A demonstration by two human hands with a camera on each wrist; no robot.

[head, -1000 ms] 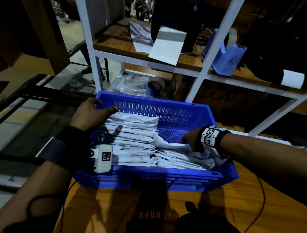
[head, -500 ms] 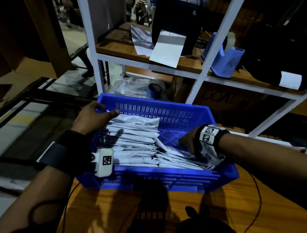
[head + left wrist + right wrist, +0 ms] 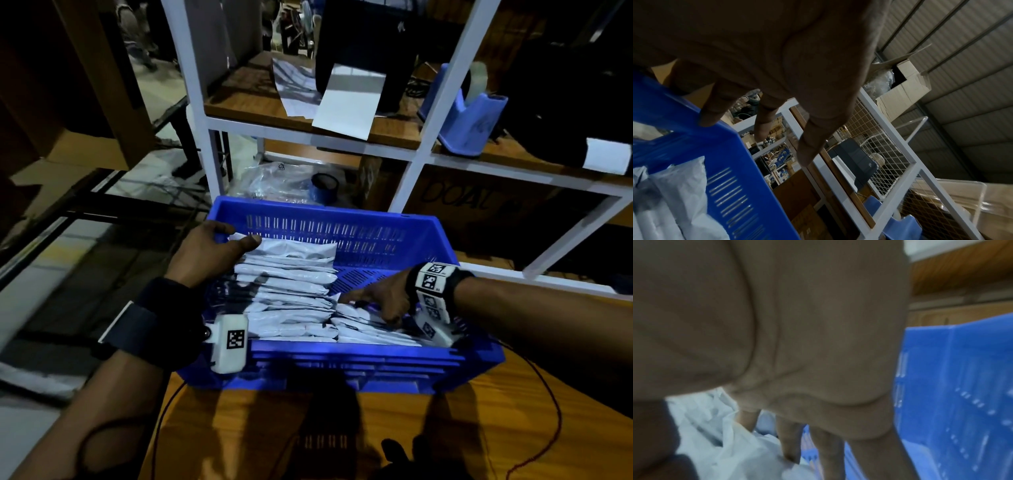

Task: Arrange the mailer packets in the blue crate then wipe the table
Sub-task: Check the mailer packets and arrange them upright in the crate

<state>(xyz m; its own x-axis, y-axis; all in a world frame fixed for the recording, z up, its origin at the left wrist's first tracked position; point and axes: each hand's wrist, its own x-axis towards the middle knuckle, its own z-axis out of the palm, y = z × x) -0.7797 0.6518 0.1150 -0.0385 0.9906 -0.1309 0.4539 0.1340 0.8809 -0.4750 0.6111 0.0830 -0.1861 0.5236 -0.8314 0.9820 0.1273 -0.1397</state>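
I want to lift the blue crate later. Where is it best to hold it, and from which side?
Probably the blue crate by its thick rim on the two short ends, coming from above: the rim forms a lip, and the left hand rests there already.

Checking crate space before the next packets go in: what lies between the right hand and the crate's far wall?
In the head view, only bare slotted crate floor lies between the right hand and the far wall.

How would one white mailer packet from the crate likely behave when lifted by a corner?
Probably floppy: the packets look thin and wrinkled, sagging under the right hand. Likely light, being flat. Possibly slippery, since the film looks glossy.
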